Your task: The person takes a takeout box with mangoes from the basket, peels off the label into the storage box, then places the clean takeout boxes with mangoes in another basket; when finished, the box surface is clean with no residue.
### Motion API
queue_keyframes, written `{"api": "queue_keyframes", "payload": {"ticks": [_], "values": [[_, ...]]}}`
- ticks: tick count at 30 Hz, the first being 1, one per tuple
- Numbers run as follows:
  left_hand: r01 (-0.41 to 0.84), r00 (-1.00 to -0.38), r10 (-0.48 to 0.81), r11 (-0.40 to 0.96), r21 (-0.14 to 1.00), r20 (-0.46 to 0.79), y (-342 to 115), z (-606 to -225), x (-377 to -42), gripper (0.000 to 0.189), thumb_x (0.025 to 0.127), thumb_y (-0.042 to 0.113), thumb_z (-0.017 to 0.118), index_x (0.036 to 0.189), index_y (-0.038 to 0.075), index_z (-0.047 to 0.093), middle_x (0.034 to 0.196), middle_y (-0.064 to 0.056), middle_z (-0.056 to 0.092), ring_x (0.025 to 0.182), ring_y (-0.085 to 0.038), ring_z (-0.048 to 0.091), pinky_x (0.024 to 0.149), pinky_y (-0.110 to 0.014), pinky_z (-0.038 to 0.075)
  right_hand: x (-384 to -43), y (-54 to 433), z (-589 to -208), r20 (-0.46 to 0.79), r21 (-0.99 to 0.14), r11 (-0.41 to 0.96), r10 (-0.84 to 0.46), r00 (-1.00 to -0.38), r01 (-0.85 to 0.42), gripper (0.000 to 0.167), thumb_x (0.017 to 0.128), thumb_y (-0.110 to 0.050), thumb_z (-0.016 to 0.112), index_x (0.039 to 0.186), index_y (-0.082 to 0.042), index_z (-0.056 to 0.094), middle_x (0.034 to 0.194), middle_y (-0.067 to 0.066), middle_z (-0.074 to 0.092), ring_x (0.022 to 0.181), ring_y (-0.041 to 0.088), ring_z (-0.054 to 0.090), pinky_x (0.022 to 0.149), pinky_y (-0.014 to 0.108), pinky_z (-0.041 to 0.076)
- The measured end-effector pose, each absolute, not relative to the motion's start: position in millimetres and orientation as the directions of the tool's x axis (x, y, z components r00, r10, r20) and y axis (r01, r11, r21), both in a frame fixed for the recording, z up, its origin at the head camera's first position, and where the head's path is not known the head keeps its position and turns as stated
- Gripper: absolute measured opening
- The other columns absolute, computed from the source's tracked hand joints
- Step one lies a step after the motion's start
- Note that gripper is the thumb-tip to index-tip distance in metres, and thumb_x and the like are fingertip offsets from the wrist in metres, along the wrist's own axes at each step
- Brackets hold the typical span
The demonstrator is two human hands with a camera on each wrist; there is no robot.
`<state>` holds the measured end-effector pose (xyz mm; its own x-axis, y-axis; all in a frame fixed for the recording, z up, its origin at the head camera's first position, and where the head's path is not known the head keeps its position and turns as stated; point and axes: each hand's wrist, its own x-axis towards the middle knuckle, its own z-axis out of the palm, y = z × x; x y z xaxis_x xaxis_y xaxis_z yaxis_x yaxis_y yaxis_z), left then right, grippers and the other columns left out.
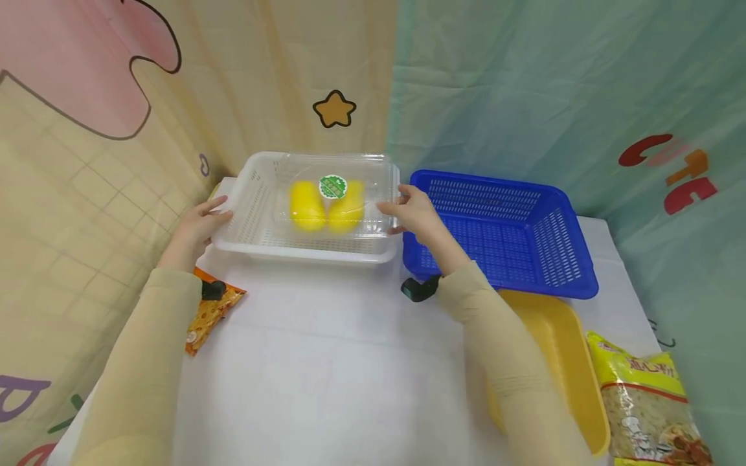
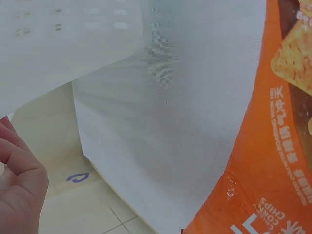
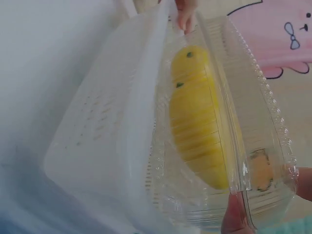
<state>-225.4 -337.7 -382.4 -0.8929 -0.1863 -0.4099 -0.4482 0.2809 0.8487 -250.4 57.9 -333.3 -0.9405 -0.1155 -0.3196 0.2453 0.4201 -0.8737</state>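
A clear plastic clamshell box [image 1: 375,175] with two yellow mangoes [image 1: 307,206] inside and a green round sticker sits over the white slotted basket [image 1: 303,254]. My right hand [image 1: 416,213] pinches the right end of this box between thumb and fingers; the right wrist view shows a fingertip [image 3: 237,214] against its edge. At the basket's left end my left hand [image 1: 198,228] holds the rim, with curled fingers [image 2: 22,170] beside the basket wall in the left wrist view. An orange bag of corn chips [image 1: 212,310] lies below my left wrist.
A blue slotted basket [image 1: 574,259] stands right of the white one. In front of it is a yellow tray [image 1: 585,362], partly behind my right forearm. A yellow-topped food bag [image 1: 647,395] lies at the far right. Printed curtains [image 1: 501,97] border the white tabletop [image 1: 326,362].
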Motion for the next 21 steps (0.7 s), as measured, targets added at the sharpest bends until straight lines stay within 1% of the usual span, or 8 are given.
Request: {"api": "queue_keyframes", "payload": {"ticks": [2,4,7,10,14,16,18,21], "values": [[-0.443,-0.895,-0.187,0.282,0.851,-0.404,-337,-382,-226,0.066,0.099,0.039,0.054,0.157,0.027,0.023,0.162,-0.013,0.022,0.101,-0.001,0.046,0.094,-0.024,0.040,-240,76,-323,-0.305,-0.893,0.380,-0.123,-0.944,0.239,0.078,0.093,-0.025,0.069,0.156,-0.009,0.025,0.137,0.015,0.046,0.114,0.028,0.057,0.081,0.039,0.060],[-0.434,-0.899,-0.193,0.286,0.854,-0.393,-337,-381,-228,0.066,0.099,0.040,0.054,0.157,0.027,0.024,0.161,-0.012,0.024,0.100,0.000,0.046,0.093,-0.024,0.040,-227,94,-315,-0.289,-0.902,0.370,-0.140,-0.947,0.221,0.077,0.093,-0.025,0.068,0.156,-0.011,0.025,0.137,0.015,0.044,0.112,0.027,0.058,0.081,0.038,0.060],[-0.421,-0.905,-0.201,0.289,0.860,-0.376,-336,-379,-228,0.067,0.099,0.040,0.054,0.157,0.027,0.025,0.155,-0.009,0.032,0.099,0.000,0.047,0.090,-0.021,0.042,-203,119,-307,-0.276,-0.905,0.378,-0.176,-0.945,0.194,0.077,0.094,-0.028,0.067,0.156,-0.014,0.025,0.131,0.014,0.043,0.104,0.025,0.059,0.079,0.037,0.060],[-0.419,-0.905,-0.213,0.303,0.856,-0.368,-336,-379,-228,0.067,0.099,0.040,0.055,0.157,0.025,0.026,0.147,-0.005,0.038,0.097,0.000,0.048,0.088,-0.020,0.043,-177,139,-306,-0.275,-0.902,0.396,-0.222,-0.936,0.171,0.076,0.095,-0.028,0.066,0.156,-0.013,0.025,0.126,0.013,0.044,0.098,0.023,0.059,0.078,0.037,0.061],[-0.426,-0.902,-0.220,0.297,0.854,-0.373,-336,-379,-225,0.067,0.099,0.040,0.055,0.157,0.024,0.026,0.129,0.005,0.046,0.096,0.000,0.048,0.090,-0.023,0.040,-143,156,-314,-0.277,-0.898,0.412,-0.264,-0.924,0.152,0.075,0.094,-0.024,0.067,0.155,-0.007,0.026,0.123,0.015,0.045,0.097,0.021,0.057,0.075,0.036,0.061],[-0.426,-0.901,-0.217,0.286,0.858,-0.376,-336,-380,-225,0.067,0.099,0.038,0.055,0.157,0.023,0.026,0.119,0.012,0.046,0.096,0.000,0.048,0.091,-0.022,0.041,-127,163,-322,-0.288,-0.900,0.406,-0.283,-0.915,0.158,0.074,0.094,-0.021,0.067,0.153,-0.003,0.027,0.121,0.016,0.044,0.096,0.021,0.057,0.073,0.036,0.061],[-0.426,-0.901,-0.214,0.269,0.864,-0.378,-335,-382,-224,0.066,0.099,0.037,0.056,0.156,0.022,0.026,0.112,0.015,0.044,0.095,0.001,0.049,0.088,-0.020,0.042,-112,167,-330,-0.294,-0.911,0.374,-0.300,-0.907,0.172,0.073,0.093,-0.016,0.068,0.152,0.001,0.027,0.117,0.017,0.044,0.094,0.020,0.057,0.071,0.036,0.061],[-0.424,-0.901,-0.213,0.253,0.870,-0.378,-334,-384,-224,0.066,0.099,0.035,0.056,0.156,0.022,0.027,0.110,0.015,0.044,0.093,0.001,0.049,0.082,-0.016,0.044,-91,172,-342,-0.303,-0.918,0.349,-0.313,-0.900,0.187,0.072,0.091,-0.013,0.069,0.149,0.004,0.028,0.113,0.017,0.045,0.092,0.020,0.057,0.068,0.035,0.061]]}}
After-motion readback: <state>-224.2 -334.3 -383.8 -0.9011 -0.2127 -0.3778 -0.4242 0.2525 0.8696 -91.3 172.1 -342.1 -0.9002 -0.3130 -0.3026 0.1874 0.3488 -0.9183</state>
